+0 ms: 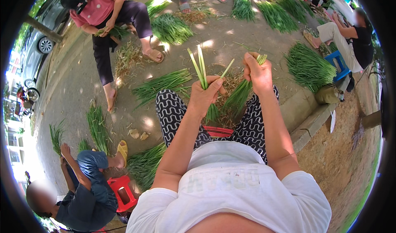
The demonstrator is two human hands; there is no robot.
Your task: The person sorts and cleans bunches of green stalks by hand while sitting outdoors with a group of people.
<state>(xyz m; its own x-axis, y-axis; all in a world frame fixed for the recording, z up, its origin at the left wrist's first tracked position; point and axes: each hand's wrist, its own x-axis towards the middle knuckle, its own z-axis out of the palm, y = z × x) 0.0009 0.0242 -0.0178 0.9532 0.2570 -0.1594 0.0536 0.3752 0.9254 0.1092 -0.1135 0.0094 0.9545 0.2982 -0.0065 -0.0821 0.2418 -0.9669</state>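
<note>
Several long green stalks point(202, 69), apparently garlic chives, are pinched in my left hand point(204, 94), their pale bases fanned upward and their leaves hanging below. One stem leans off to the right past the thumb. Beside it, slightly higher and to the right, my right hand point(258, 74) is closed around a thicker bunch of green stalks point(239, 95). The cut-looking pale ends of that bunch poke out above the fist, while the leaves droop between my knees. A gap separates the two hands. Dry brown trimmings point(230, 89) cover the ground beneath them.
Loose green stalks point(164, 83) lie ahead on the left, with another pile point(147, 165) by my left side. A large heap point(311, 67) lies right, near a concrete curb point(304, 132). People sit nearby, one beside a red plastic stool point(122, 192), another on a blue stool point(337, 63).
</note>
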